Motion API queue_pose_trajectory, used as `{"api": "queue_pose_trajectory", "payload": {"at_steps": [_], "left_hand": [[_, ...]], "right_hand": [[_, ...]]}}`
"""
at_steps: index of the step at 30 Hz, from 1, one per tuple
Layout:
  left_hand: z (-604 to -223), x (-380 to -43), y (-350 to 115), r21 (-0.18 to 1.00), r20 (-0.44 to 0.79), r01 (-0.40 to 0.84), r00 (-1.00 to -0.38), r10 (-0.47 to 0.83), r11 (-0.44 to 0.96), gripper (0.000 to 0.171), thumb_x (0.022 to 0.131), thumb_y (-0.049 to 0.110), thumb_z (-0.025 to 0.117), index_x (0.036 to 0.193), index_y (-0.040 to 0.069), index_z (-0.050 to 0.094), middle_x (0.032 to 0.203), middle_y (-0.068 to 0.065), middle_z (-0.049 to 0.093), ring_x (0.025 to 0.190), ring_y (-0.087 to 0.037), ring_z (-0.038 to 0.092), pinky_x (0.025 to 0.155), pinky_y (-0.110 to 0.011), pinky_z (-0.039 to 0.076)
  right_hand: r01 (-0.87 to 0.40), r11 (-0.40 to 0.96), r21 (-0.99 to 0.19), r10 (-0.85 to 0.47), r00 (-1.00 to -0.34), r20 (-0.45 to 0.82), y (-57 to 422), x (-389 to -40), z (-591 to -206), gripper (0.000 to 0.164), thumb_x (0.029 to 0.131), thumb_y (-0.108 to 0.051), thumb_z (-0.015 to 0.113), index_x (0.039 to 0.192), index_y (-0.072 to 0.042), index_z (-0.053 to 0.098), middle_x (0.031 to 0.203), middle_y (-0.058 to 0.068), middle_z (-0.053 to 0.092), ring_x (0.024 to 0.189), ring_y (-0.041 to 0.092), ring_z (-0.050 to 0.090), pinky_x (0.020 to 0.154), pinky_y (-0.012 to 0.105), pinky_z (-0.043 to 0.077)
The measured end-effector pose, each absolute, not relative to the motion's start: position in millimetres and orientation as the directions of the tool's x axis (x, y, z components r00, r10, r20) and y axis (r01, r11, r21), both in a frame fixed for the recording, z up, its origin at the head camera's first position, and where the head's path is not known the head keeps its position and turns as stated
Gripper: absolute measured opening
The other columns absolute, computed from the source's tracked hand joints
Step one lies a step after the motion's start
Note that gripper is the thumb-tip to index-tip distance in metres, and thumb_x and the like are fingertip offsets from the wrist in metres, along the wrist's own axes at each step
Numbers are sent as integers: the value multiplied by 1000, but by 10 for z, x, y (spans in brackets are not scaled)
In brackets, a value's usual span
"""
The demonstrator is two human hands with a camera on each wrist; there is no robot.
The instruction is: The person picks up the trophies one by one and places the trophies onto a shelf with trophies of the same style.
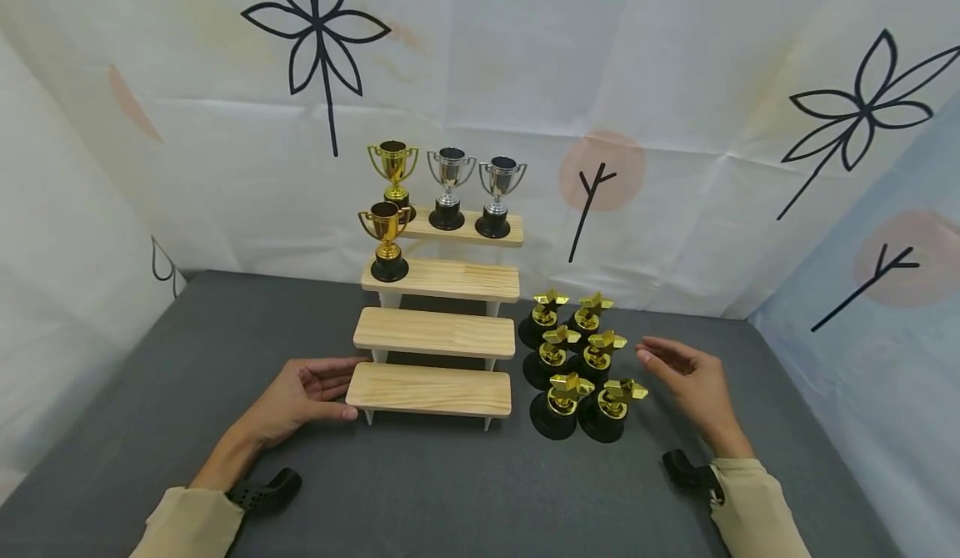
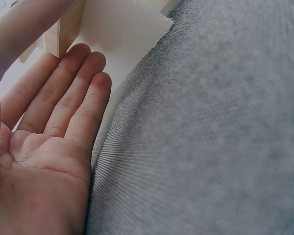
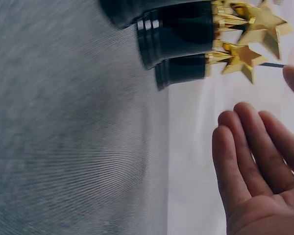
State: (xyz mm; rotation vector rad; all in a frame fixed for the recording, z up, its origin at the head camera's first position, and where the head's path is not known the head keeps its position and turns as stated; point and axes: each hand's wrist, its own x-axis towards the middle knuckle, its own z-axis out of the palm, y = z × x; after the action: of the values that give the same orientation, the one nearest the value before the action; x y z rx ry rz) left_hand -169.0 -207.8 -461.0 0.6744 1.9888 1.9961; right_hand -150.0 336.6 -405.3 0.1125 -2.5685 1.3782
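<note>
A tiered wooden stand (image 1: 433, 389) with several pale steps rises in the middle of the table. My left hand (image 1: 311, 395) is at the left end of its lowest step, fingers extended and thumb near the front corner; in the left wrist view the fingertips are right at the step's wooden end (image 2: 63, 34). Right of the stand, several gold star trophies (image 1: 552, 358) on black bases stand in two columns. Just right of them, my right hand (image 1: 693, 387) hovers with loosely bent fingers and holds nothing. The right wrist view shows its fingertips apart from the nearest star (image 3: 244, 61).
On the top step stand a gold cup trophy (image 1: 393, 162) and two silver cups (image 1: 451, 168). An orange-gold cup (image 1: 386, 223) stands at the left of the step below. A white patterned cloth (image 1: 487, 57) hangs behind the grey table (image 1: 420, 491).
</note>
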Motion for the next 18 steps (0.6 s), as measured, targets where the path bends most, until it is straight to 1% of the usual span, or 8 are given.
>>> {"api": "queue_pose_trajectory", "payload": {"at_steps": [2,4,6,9,13,16,18], "left_hand": [[-4605,-1691,-2082,988,152,152,-862,483,-39,74,78,-11,81,140,-22,42,141,-32,52,121,-14,62,101,-30,52],[-4602,-1690,-2085,987,154,154,-861,485,-40,73,78,-12,81,140,-22,43,140,-31,53,121,-13,62,101,-30,52],[-4602,-1689,-2084,987,153,153,-860,487,-41,73,78,-12,81,140,-23,42,141,-32,52,121,-13,62,101,-30,53],[-4602,-1689,-2081,990,138,139,-863,486,-35,74,79,-11,81,140,-23,41,140,-36,50,120,-13,63,100,-31,53],[-4600,-1688,-2075,991,123,129,-869,480,-21,74,79,-10,81,140,-23,41,140,-40,47,119,-13,63,100,-31,53],[-4593,-1688,-2069,991,125,133,-871,476,-16,73,79,-10,81,140,-23,42,140,-40,47,119,-14,63,100,-30,53],[-4587,-1686,-2064,991,123,132,-872,474,-14,73,79,-10,81,140,-23,42,140,-41,46,119,-13,64,99,-30,53]], "right_hand": [[-182,495,-849,8,-977,215,3400,-1488,-4023,44,101,-24,68,133,5,62,119,6,73,103,-2,65,87,12,54],[-203,400,-894,-33,-978,208,3439,-1468,-3986,38,101,-16,66,132,6,63,116,2,74,104,4,68,90,16,54],[-225,311,-923,-84,-974,209,3473,-1446,-3950,33,102,-9,64,129,8,63,114,3,75,105,10,69,93,18,54],[-249,208,-946,-157,-963,219,3497,-1412,-3910,28,101,0,60,127,12,63,112,5,75,104,16,70,95,20,54],[-278,154,-948,-264,-936,231,3496,-1397,-3892,29,100,6,58,127,14,61,115,7,74,107,18,70,96,24,55],[-283,121,-952,-355,-907,225,3490,-1406,-3894,32,98,11,58,129,16,59,119,10,73,111,19,69,94,29,58],[-271,103,-957,-401,-892,209,3487,-1410,-3899,34,96,13,59,130,16,58,121,9,72,112,18,69,91,31,60]]}}
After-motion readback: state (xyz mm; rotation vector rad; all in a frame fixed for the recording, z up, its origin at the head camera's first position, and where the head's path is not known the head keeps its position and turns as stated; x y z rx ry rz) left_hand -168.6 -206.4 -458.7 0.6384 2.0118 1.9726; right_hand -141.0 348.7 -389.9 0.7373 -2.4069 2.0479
